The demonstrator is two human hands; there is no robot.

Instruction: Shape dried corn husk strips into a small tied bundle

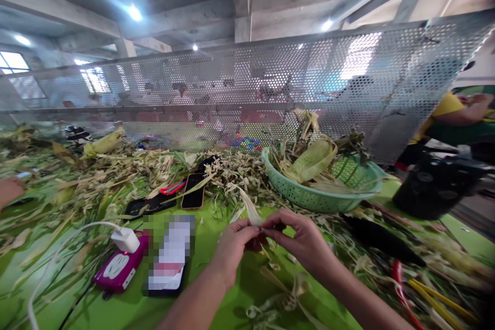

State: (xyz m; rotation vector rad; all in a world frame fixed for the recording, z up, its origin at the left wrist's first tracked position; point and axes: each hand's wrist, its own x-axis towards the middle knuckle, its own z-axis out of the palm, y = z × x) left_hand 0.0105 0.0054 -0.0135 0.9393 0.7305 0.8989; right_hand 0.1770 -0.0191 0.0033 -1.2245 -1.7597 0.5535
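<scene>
In the middle of the head view, my left hand (236, 247) and my right hand (296, 237) meet above the green table. Between their fingertips a pale strip of corn husk (251, 207) points up and away from me. The left fingers are closed around its lower end. My right thumb and forefinger pinch at the same end, and the exact grip there is partly hidden. Curled husk scraps (297, 289) lie on the table just below my hands.
A green plastic basket (309, 195) holds corn husks. To the left lie a phone (170, 255), a purple power strip (116, 270) with a white charger (126, 240), and another phone (193, 191). A black bucket (435, 185) stands right. A perforated metal screen (216, 87) runs behind. Another person's hand (10, 191) shows far left.
</scene>
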